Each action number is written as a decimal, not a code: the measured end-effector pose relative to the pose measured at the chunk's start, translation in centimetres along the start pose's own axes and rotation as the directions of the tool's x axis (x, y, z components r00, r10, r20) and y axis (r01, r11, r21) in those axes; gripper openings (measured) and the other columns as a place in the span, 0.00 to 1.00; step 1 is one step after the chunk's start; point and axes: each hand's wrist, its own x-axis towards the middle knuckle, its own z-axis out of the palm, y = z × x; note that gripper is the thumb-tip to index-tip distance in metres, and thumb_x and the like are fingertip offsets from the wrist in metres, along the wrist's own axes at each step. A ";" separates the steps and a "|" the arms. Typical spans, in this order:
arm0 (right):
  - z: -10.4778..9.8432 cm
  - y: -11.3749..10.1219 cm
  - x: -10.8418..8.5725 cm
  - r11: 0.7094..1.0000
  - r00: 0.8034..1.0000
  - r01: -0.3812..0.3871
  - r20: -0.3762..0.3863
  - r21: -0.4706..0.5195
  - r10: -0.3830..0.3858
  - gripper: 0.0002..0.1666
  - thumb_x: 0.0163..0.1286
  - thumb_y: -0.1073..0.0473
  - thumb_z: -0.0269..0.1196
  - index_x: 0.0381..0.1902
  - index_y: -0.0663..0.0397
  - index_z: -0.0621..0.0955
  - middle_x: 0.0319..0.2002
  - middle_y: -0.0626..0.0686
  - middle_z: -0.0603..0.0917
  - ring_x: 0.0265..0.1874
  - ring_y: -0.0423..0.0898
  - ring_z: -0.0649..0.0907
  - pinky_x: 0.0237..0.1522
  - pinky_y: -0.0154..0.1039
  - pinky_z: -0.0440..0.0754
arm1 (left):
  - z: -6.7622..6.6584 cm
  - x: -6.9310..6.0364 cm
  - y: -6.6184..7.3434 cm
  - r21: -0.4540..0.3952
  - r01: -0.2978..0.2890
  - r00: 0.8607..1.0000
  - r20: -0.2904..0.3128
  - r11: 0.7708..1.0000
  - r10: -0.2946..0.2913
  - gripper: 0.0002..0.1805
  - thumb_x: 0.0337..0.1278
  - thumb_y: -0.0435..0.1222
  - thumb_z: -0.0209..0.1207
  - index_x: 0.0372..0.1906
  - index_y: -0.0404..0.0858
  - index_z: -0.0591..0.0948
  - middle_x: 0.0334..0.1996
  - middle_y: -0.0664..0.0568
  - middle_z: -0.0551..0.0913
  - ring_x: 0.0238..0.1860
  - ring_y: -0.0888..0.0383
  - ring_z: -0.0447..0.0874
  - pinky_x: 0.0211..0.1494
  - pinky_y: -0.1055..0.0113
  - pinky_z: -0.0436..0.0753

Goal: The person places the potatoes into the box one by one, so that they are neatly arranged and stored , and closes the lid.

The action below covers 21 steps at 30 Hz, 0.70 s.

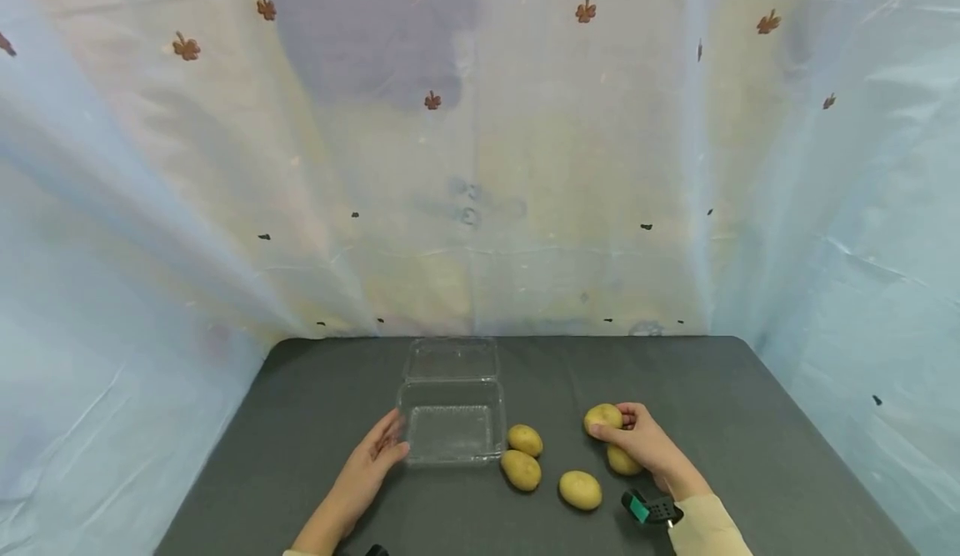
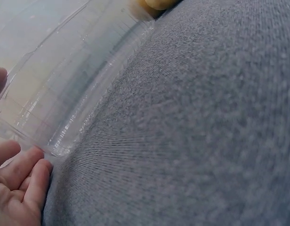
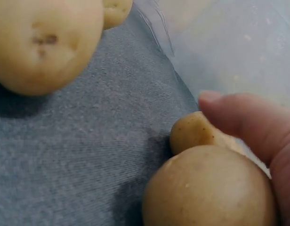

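Note:
An unlidded clear plastic container (image 1: 452, 433) lies on the grey table, its hinged lid folded back. My left hand (image 1: 363, 470) is at the container's left side, fingers relaxed; in the left wrist view the fingertips (image 2: 36, 165) are at its lower edge. On the right, my right hand (image 1: 643, 439) pinches a potato (image 1: 603, 419) between thumb and fingers. Another potato (image 1: 622, 460) lies just below that hand, large in the right wrist view (image 3: 211, 188). The right thumb (image 3: 244, 120) is over the farther potato (image 3: 194, 132).
Two potatoes, an upper one (image 1: 525, 440) and a lower one (image 1: 521, 471), lie by the container's right side. Another potato (image 1: 580, 490) lies nearer the front. A patterned plastic curtain (image 1: 525, 164) hangs behind the table (image 1: 315, 398).

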 end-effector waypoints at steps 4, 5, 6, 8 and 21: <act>0.3 -0.3 0.1 1.000 1.000 0.000 0.002 -0.006 0.000 0.45 0.57 0.43 0.72 0.59 0.63 0.63 0.49 0.60 0.69 0.43 0.52 0.74 0.42 0.43 0.75 | -0.2 -0.2 0.1 0.008 0.003 1.000 0.005 1.000 -0.003 0.37 0.67 0.49 0.56 0.75 0.46 0.56 0.72 0.46 0.60 0.73 0.50 0.55 0.73 0.53 0.56; 0.4 -0.3 0.1 1.000 1.000 0.002 0.001 -0.009 -0.001 0.45 0.57 0.43 0.72 0.59 0.63 0.63 0.49 0.60 0.69 0.43 0.51 0.74 0.42 0.43 0.76 | -0.3 -0.3 0.1 0.008 0.004 1.000 0.005 1.000 -0.004 0.37 0.67 0.49 0.56 0.75 0.46 0.56 0.72 0.46 0.60 0.73 0.50 0.54 0.73 0.54 0.56; 0.5 -0.2 0.2 1.000 1.000 0.003 0.002 -0.009 -0.003 0.45 0.56 0.43 0.72 0.58 0.63 0.63 0.49 0.61 0.69 0.43 0.51 0.74 0.41 0.42 0.76 | -0.3 -0.4 0.1 0.010 0.005 1.000 0.004 1.000 -0.005 0.38 0.67 0.49 0.56 0.75 0.45 0.56 0.72 0.46 0.60 0.73 0.50 0.54 0.73 0.54 0.56; 0.6 -0.2 0.2 1.000 1.000 0.009 -0.002 -0.021 -0.009 0.45 0.56 0.44 0.73 0.57 0.63 0.64 0.48 0.61 0.69 0.42 0.51 0.74 0.40 0.42 0.76 | -0.3 -0.5 0.2 0.007 0.006 1.000 0.003 1.000 -0.006 0.38 0.67 0.49 0.56 0.75 0.45 0.56 0.72 0.46 0.60 0.73 0.51 0.55 0.72 0.56 0.56; 0.8 -0.5 0.2 0.987 0.997 -0.031 -0.074 -0.158 0.020 0.53 0.48 0.34 0.74 0.58 0.62 0.64 0.49 0.64 0.70 0.47 0.60 0.69 0.39 0.47 0.76 | 0.0 -0.1 0.4 0.004 -0.012 1.000 -0.002 1.000 0.012 0.37 0.66 0.48 0.57 0.75 0.44 0.57 0.72 0.45 0.61 0.72 0.50 0.56 0.72 0.54 0.57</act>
